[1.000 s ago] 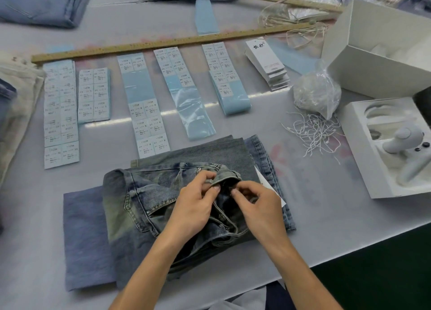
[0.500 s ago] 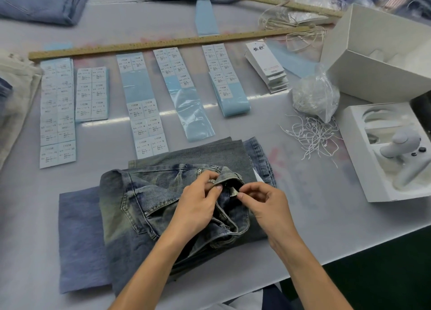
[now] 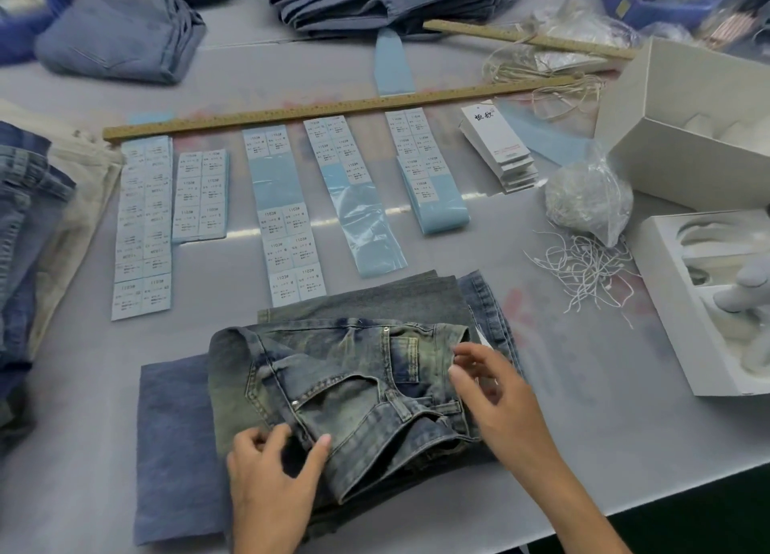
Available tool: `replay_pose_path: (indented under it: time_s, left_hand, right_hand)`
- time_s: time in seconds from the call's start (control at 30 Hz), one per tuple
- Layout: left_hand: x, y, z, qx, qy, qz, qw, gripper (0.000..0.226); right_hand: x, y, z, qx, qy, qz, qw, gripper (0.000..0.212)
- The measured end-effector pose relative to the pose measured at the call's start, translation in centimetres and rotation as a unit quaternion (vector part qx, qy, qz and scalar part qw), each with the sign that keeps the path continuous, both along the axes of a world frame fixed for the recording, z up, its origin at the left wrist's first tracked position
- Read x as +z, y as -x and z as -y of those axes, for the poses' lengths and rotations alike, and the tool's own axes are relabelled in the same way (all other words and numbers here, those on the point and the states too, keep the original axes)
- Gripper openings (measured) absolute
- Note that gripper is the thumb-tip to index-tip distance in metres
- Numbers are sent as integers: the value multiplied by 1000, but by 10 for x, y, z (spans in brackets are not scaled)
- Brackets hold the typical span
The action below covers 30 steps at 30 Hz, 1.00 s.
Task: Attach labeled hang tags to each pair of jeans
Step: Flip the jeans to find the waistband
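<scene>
Grey-white table (image 3: 604, 449) fills nearly the whole view, smooth matte top, faint pink stains right of centre. A thin bright streak of overhead light (image 3: 325, 222) reflects across its middle. A seam line runs across the far part of the table. Near edge cuts diagonally at the lower right; beyond it, dark green floor (image 3: 716, 512) in shadow. No walls or windows in view. Lighting even, soft, cool, with weak shadows.

Right of the jeans (image 3: 354, 387) the table (image 3: 583, 449) is bare; strings (image 3: 583, 270) and a box (image 3: 683, 316) block farther right.
</scene>
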State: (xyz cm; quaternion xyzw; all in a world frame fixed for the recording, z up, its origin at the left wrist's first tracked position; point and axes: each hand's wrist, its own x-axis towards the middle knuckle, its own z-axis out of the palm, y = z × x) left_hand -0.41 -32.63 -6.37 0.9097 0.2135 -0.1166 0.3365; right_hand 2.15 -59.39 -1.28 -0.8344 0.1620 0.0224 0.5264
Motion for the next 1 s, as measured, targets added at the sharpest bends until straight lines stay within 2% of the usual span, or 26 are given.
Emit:
replay_pose_path:
  time_s: [0.07, 0.13, 0.2, 0.23, 0.3, 0.37, 0.4, 0.43, 0.5, 0.53, 0.6, 0.67, 0.73, 0.87, 0.93, 1.0]
  left_hand:
    - [7, -11, 2, -31, 34, 16, 999, 25]
    - [16, -33, -3, -1, 159, 11, 987, 20]
    - [38, -58, 2, 20, 339, 5, 941, 8]
    - [48, -70, 10, 10, 397, 10, 918, 6]
    - [55, -92, 37, -22, 472, 15, 881, 21]
    - [49, -111, 67, -75, 513, -16, 855, 33]
    - [43, -118, 81, -116, 503, -26, 856, 32]
    - [34, -122, 91, -163, 466, -25, 869, 31]
    - [9, -119, 105, -267, 301, 52, 914, 37]
    - [-5, -112, 110, -305, 215, 121, 920, 39]
    - [-31, -89, 113, -358, 94, 240, 897, 40]
    - [-48, -66, 114, -386, 4, 275, 881, 48]
    - [-49, -54, 113, -381, -42, 262, 886, 52]
    - [-35, -62, 110, -312, -45, 218, 923, 46]
    - [-34, -65, 102, -337, -69, 226, 911, 46]
    - [-37, -70, 85, -360, -98, 241, 896, 46]
  right_hand:
    - [-5, 12, 7, 155, 163, -19, 974, 33]
    - [-11, 23, 15, 225, 223, -103, 943, 45]
    - [-13, 29, 23, 200, 213, -130, 947, 42]
    - [-11, 30, 26, 189, 209, -124, 951, 43]
    - [-5, 30, 27, 184, 189, -110, 958, 51]
    - [4, 29, 23, 159, 85, -115, 977, 59]
    - [6, 27, 21, 137, 41, -124, 982, 59]
    - [6, 26, 17, 118, 29, -127, 985, 49]
    - [-1, 24, 14, 87, 101, -111, 985, 21]
    - [-3, 25, 11, 74, 150, -107, 980, 18]
    - [-9, 24, 7, 19, 241, -47, 969, 25]
    - [-14, 16, 0, -41, 302, 78, 949, 33]
    - [-21, 5, -9, -38, 316, 161, 934, 42]
    - [-43, -5, -24, 128, 380, 107, 910, 60]
    - [-51, -6, -20, 147, 371, 98, 912, 58]
    - [-55, -8, -12, 150, 366, 127, 910, 62]
